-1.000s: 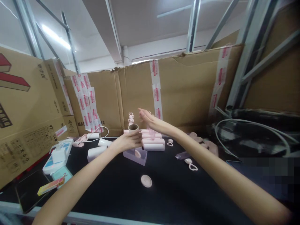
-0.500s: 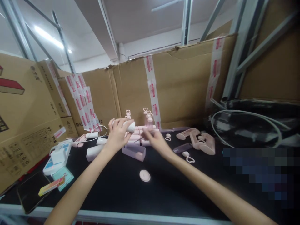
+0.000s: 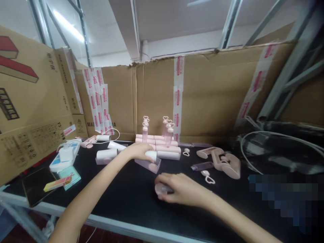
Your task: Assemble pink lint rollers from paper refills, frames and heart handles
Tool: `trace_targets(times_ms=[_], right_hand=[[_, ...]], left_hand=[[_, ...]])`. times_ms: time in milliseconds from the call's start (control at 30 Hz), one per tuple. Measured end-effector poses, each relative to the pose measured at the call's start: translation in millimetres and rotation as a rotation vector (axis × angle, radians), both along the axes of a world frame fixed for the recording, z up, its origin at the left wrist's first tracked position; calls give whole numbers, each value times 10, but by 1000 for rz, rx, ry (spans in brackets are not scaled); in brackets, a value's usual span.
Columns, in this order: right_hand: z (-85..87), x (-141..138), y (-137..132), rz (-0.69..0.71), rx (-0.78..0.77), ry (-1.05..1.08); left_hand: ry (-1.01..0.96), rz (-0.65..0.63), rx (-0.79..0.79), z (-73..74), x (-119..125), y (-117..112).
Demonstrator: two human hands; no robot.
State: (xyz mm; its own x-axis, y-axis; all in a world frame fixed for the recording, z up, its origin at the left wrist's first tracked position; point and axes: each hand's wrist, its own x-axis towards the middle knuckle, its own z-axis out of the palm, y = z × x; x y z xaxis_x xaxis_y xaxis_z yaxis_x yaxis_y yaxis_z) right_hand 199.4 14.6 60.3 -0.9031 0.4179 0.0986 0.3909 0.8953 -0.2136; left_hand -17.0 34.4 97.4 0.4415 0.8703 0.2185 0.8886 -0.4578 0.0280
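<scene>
My left hand (image 3: 138,151) is closed round a white paper roll (image 3: 151,155), holding it just over a clear lilac tray (image 3: 148,165) on the black table (image 3: 121,199). My right hand (image 3: 180,189) lies low on the table nearer to me, fingers curled over a round pink disc (image 3: 161,188). Behind the tray lie stacked pink rolls (image 3: 164,149) with upright heart-topped pink handles (image 3: 168,130).
Cardboard walls (image 3: 210,98) box in the back and left. At the left lie white rolls (image 3: 106,154), a white charger with cable (image 3: 66,153), a phone (image 3: 35,189) and coloured cards (image 3: 59,183). Pink roller frames (image 3: 222,159) and heart pieces (image 3: 209,179) lie right; a hose coil (image 3: 278,141) sits far right.
My left hand has lowered the roll from chest height down to the lilac tray. My right hand has drawn back from the pink rolls and come down on the pink disc.
</scene>
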Motion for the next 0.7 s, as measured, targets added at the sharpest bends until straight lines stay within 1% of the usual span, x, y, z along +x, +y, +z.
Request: trace_targets(times_ms=[100, 167, 200, 233, 300, 367, 433, 500, 600, 700], right_hand=[[118, -13, 163, -98, 9, 248], [148, -78, 284, -140, 78, 301], [145, -111, 338, -147, 114, 288], [132, -136, 384, -158, 139, 266], [93, -136, 448, -207, 150, 236], [59, -65, 489, -265, 132, 234], [46, 49, 529, -286, 111, 272], [50, 158, 578, -274, 65, 357], [68, 247, 635, -265, -7, 538], [90, 252, 619, -248, 1, 659]], left_hand=[[-102, 79, 139, 51, -42, -67], [-228, 139, 239, 73, -73, -85], [-297, 135, 266, 76, -87, -82], [-354, 104, 270, 71, -98, -72], [-393, -14, 221, 36, -106, -36], [-324, -127, 140, -30, -87, 6], [-250, -169, 88, -111, -43, 43], [-164, -194, 40, -193, 12, 61], [-25, -202, 0, -296, 88, 19], [74, -141, 24, -367, 129, -157]])
